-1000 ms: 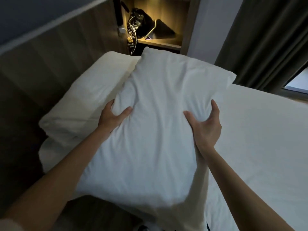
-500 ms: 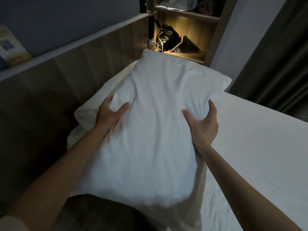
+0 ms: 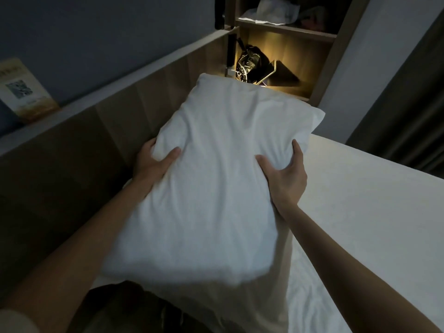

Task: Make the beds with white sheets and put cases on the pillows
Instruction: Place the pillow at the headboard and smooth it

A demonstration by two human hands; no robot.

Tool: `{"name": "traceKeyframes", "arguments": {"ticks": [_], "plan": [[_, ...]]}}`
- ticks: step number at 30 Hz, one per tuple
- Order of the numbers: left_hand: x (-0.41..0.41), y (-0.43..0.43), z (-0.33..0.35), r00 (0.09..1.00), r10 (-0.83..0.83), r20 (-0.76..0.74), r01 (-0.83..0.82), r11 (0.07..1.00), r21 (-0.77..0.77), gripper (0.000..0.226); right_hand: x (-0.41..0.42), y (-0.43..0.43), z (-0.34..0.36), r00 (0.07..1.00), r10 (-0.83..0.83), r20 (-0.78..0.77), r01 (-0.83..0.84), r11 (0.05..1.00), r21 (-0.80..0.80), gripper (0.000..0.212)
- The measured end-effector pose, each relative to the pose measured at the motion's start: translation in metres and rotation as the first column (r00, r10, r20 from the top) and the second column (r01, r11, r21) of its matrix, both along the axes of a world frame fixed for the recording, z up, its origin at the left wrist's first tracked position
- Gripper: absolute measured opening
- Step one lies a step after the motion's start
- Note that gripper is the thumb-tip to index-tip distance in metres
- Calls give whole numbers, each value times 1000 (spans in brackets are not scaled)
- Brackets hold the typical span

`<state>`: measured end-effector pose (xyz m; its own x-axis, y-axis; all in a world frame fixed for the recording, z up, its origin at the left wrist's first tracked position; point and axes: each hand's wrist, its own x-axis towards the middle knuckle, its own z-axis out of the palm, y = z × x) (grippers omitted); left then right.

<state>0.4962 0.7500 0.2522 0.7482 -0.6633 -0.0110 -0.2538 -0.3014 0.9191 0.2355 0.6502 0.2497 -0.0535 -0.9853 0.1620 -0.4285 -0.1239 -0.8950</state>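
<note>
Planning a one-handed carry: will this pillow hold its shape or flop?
Probably soft: the pillow dents where the left hand and right hand grip its sides. Likely light for its size, held up by those grips alone. The loose case hangs below, so one-handed it would probably droop.

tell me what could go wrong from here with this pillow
1. The pillow has its far corner close to the lit shelf niche; pushing forward might knock the dark crumpled item there.
2. The left hand and right hand grip only its sides, so the loose near end could sag and rumple the smooth sheet.
</note>
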Motion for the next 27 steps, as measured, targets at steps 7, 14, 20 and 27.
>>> {"name": "traceKeyframes", "arguments": {"ticks": [7, 14, 20, 27], "plan": [[132, -114, 4, 992, -111, -54, 108, 993, -43, 73, 120, -86, 0, 995, -100, -25, 99, 995, -12, 84], [226, -217, -44, 950, -280, 136, 213, 904, 370, 75, 180, -185, -40, 951, -45, -306, 179, 887, 426, 77], [195, -200, -127, 799, -602, 2, 461, 614, 640, 89, 204, -144, -124, 949, 249, -192, -55, 731, 680, 89], [196, -187, -164, 740, -671, -43, 495, 500, 710, 94, 212, -125, -153, 938, 223, -267, 41, 691, 721, 101]]}}
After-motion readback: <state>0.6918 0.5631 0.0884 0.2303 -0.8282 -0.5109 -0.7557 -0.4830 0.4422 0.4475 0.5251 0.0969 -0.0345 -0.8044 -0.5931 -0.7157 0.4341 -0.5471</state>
